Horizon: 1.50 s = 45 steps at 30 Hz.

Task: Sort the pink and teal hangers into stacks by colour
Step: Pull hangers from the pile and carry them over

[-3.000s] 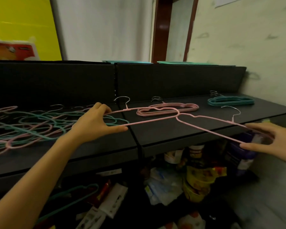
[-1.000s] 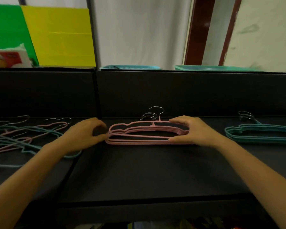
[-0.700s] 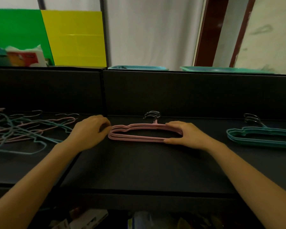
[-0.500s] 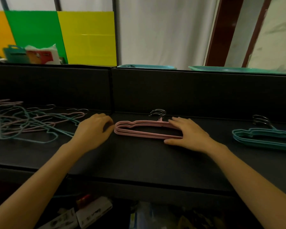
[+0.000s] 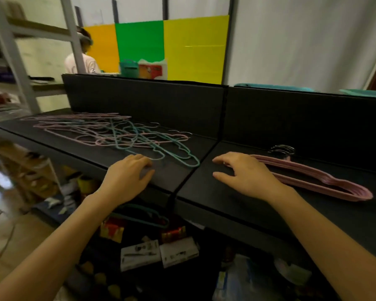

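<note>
A tangled pile of pink and teal hangers (image 5: 109, 132) lies on the left part of the black shelf (image 5: 215, 198). A neat stack of pink hangers (image 5: 317, 178) lies at the right, hooks toward the back wall. My left hand (image 5: 126, 178) hovers over the shelf just in front of the nearest teal hanger (image 5: 178, 156), fingers loosely curled, holding nothing. My right hand (image 5: 245, 173) is spread over the left end of the pink stack, fingers relaxed. The teal stack is out of view.
A black back panel (image 5: 152, 101) walls off the shelf's far side. Below the shelf's front edge sit boxes, packets and one teal hanger (image 5: 146, 217). A person (image 5: 80, 58) stands behind the panel at far left, beside a metal rack (image 5: 15, 61).
The view has swung left, bringing the mixed pile into sight. My left hand has left the pink stack and moved toward the pile. My right hand has slid to the stack's left end.
</note>
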Each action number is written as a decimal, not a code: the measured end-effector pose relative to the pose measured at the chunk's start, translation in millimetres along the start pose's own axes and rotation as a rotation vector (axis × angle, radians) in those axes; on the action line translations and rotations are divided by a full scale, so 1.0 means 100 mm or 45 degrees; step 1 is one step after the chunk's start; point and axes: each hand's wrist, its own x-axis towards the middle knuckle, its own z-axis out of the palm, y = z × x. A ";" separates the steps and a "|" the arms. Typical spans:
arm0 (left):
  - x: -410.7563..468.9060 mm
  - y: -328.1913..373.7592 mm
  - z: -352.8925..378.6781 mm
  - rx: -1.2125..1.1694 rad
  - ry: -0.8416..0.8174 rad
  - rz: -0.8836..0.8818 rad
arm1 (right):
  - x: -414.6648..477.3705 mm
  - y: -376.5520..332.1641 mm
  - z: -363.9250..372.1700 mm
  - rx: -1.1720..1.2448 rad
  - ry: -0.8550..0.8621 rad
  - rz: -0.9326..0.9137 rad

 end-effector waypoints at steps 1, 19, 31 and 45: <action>-0.05 -0.13 -0.04 0.002 0.001 -0.024 | 0.08 -0.11 0.04 -0.001 -0.006 -0.024; -0.59 -2.63 -0.75 0.169 -0.029 -0.112 | 1.57 -2.29 0.75 0.124 -0.027 -0.044; -0.19 -3.57 -0.68 0.105 -0.010 -0.163 | 2.63 -2.73 0.86 0.154 -0.024 -0.032; 1.29 -4.74 -0.22 0.112 -0.076 -0.136 | 4.16 -2.44 0.95 0.010 -0.078 0.119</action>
